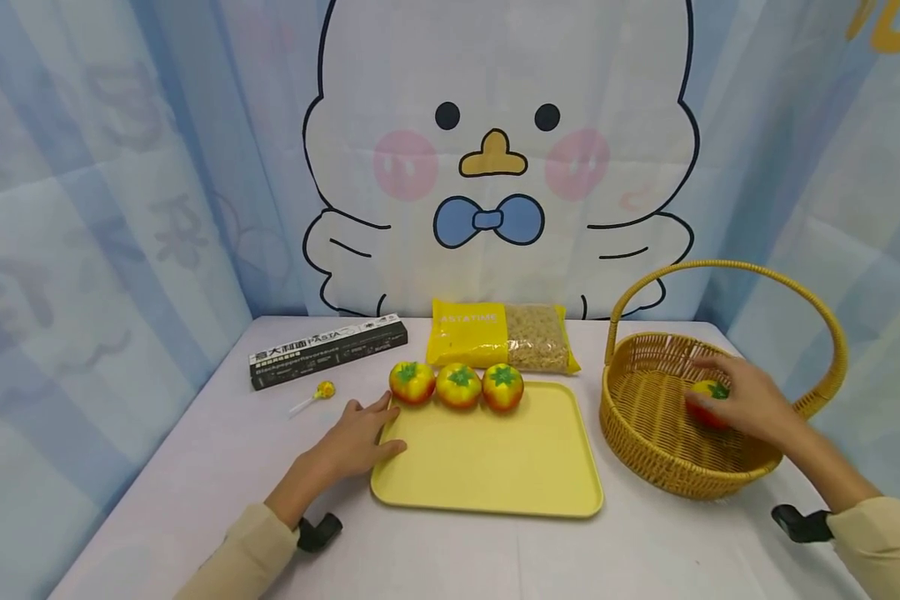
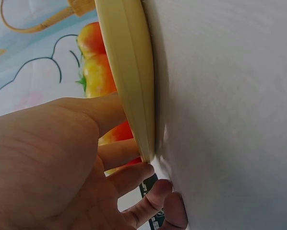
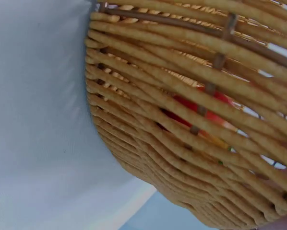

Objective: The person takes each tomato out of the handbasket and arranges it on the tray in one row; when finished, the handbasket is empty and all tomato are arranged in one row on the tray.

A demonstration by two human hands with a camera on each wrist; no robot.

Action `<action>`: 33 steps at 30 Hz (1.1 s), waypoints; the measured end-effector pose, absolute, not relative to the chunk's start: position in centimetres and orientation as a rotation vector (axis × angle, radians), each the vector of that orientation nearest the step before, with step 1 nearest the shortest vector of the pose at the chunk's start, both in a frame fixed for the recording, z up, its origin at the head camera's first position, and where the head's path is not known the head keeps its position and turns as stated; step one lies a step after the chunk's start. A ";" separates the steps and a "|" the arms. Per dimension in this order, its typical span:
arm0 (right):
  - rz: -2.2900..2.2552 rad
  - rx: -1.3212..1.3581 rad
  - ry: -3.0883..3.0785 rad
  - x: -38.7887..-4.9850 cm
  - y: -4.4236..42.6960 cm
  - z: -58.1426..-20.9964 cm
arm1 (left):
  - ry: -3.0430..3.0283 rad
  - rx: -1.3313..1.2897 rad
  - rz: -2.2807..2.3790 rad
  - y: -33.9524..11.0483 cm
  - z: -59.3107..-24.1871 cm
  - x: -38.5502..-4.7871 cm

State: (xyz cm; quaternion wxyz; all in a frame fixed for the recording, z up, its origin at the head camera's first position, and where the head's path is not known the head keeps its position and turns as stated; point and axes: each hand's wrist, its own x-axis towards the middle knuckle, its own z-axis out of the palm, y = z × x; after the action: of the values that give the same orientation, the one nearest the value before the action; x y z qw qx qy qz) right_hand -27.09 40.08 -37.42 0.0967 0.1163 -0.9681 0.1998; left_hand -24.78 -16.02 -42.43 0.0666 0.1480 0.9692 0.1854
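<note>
In the head view my right hand (image 1: 746,398) reaches into the wicker basket (image 1: 648,467) and grips a red-and-yellow toy tomato (image 1: 708,403) with a green top. The right wrist view shows mostly the woven basket wall (image 3: 148,110), and red shows through its gaps. At the left edge of the yellow tray (image 1: 495,458), my left hand (image 1: 352,440) lies with fingers spread, touching the rim. Three more toy tomatoes, a left one (image 1: 412,382), a middle one (image 1: 458,386) and a right one (image 1: 503,387), sit in a row along the tray's far edge.
Behind the tray lies a yellow bag of pasta (image 1: 502,336). A black-and-white pasta box (image 1: 328,351) is at the back left, with a lollipop (image 1: 322,391) in front of it. The basket's tall handle (image 1: 727,265) arches over its opening. Printed curtains surround the table.
</note>
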 end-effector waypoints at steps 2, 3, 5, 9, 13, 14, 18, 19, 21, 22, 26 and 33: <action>0.582 0.310 -2.894 -27.1 40.0 -37.4 | 2.918 0.436 0.559 -16.0 -42.5 -24.8; 0.578 0.292 -2.905 -27.2 40.0 -37.5 | 2.917 0.433 0.560 -16.0 -42.5 -24.8; 0.569 0.255 -2.927 -27.1 40.0 -37.5 | 2.913 0.429 0.563 -16.0 -42.5 -24.8; 0.545 0.190 -2.958 -27.1 40.2 -37.5 | 2.911 0.432 0.557 -16.0 -42.5 -24.7; 0.534 0.127 -2.979 -27.2 40.3 -37.5 | 2.918 0.438 0.544 -15.9 -42.2 -24.8; 0.530 0.117 -2.983 -27.2 40.3 -37.5 | 2.917 0.435 0.545 -15.9 -42.1 -24.8; 0.526 0.068 -2.992 -27.3 40.2 -37.5 | 2.909 0.431 0.551 -15.9 -41.9 -24.8; 0.524 0.057 -2.991 -27.3 40.2 -37.6 | 2.910 0.432 0.551 -15.9 -41.9 -24.8; 0.530 0.031 -2.987 -27.3 40.1 -37.6 | 2.913 0.433 0.552 -15.9 -41.9 -24.8; 0.532 0.019 -2.987 -27.3 40.0 -37.6 | 2.916 0.435 0.550 -15.9 -41.9 -24.8; 0.544 -0.020 -2.995 -27.3 39.8 -37.7 | 2.918 0.434 0.555 -15.9 -41.9 -24.8; 0.554 -0.056 -3.030 -27.1 39.6 -37.8 | 2.910 0.436 0.572 -15.9 -42.0 -24.7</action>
State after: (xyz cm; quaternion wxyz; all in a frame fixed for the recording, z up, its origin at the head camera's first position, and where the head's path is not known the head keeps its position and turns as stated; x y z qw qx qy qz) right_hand -27.09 39.59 -37.84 0.0303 -0.0183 -0.9831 0.1796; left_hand -24.71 -15.93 -41.98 0.0717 0.1450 0.9683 0.1903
